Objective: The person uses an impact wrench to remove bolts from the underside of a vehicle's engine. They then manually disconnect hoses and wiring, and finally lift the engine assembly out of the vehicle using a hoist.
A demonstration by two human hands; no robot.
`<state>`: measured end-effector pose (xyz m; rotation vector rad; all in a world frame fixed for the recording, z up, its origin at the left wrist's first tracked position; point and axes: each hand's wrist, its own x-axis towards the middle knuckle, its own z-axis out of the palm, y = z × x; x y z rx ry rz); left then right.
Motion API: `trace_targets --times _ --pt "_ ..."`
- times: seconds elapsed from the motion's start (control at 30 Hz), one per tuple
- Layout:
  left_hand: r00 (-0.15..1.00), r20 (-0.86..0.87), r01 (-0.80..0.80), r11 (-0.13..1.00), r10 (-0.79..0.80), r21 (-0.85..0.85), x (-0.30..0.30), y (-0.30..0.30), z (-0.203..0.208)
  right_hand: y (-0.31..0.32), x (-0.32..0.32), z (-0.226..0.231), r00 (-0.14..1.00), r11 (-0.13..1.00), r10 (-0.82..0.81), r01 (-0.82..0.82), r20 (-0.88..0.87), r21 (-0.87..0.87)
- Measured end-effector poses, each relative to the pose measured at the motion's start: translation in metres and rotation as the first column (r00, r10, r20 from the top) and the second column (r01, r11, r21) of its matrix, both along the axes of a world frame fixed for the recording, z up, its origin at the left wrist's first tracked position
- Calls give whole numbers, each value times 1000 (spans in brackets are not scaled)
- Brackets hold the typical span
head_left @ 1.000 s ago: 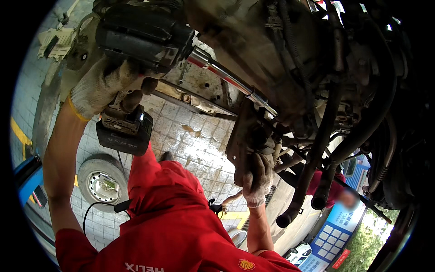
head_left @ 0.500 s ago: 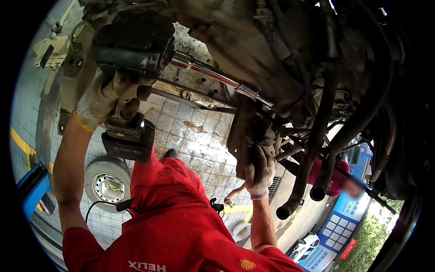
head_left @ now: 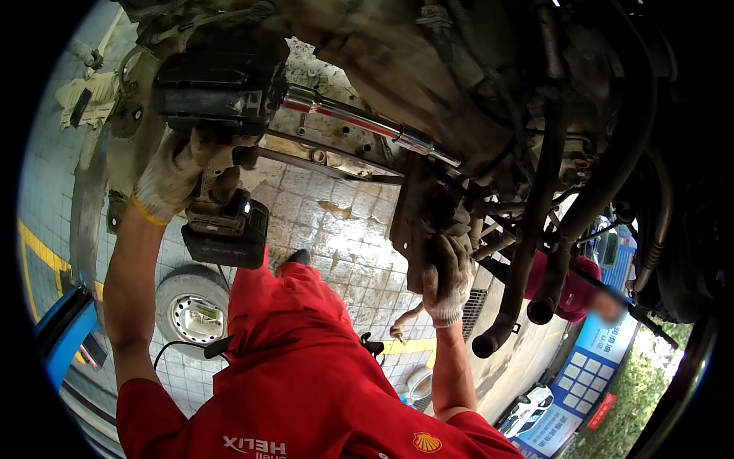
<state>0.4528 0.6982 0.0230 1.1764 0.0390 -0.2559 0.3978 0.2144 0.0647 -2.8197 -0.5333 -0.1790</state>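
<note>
Gloved in white knit, my left hand (head_left: pixel 177 164) is closed round the grip of a black cordless impact wrench (head_left: pixel 214 96). Its battery (head_left: pixel 228 237) hangs below the grip, by a small lit lamp. A long chrome extension bar with a socket (head_left: pixel 344 115) runs from the wrench to the right, its tip against the vehicle's underside. Which fastener it meets is hidden. My right hand (head_left: pixel 448 277), also gloved, is closed on the lower part of a dark, dirty metal bracket (head_left: pixel 413 214) under the socket's end.
Dark pipes (head_left: pixel 547 229) and hoses hang from the vehicle at right. A steel crossmember (head_left: pixel 329 162) spans behind the extension. On the tiled floor lies a wheel (head_left: pixel 191 314), left of my legs. A blue lift part (head_left: pixel 67 336) stands far left; a person in dark red (head_left: pixel 562 287) is beyond the pipes.
The whole view has shifted slightly. Both hands keep their holds, and the wrench and extension stay lined up with the same spot on the underside.
</note>
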Motion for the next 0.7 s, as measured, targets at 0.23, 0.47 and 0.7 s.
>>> trace_targets --times 0.23,0.47,0.7 --pt "994 72 78 997 -76 -22 1 9 2 3 0 3 1000 1000 -14 14 -7 -3" --pt "999 28 24 998 -23 -51 -6 -9 3 2 4 5 1000 999 14 -14 1 31" --pt "994 68 77 982 -90 173 -16 14 -15 1 2 -3 1000 999 9 -9 5 54"
